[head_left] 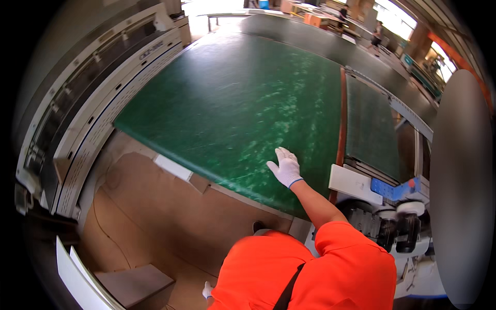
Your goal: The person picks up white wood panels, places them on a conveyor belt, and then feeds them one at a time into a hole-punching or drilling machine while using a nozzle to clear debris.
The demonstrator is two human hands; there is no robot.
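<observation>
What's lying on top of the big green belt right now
Only a white-gloved hand rests flat on the green belt, near its front edge. The rest of the surface shows just pale scuff marks. What lies under the belt is covered.

Right hand (285, 166): white work glove, fingers extended and together, palm down, flat. Right arm reaches far and slightly left, forearm bare, upper arm in orange sleeve. Left hand (207, 290): gloved, hanging low near the body, mostly hidden; grip not discernible.
</observation>
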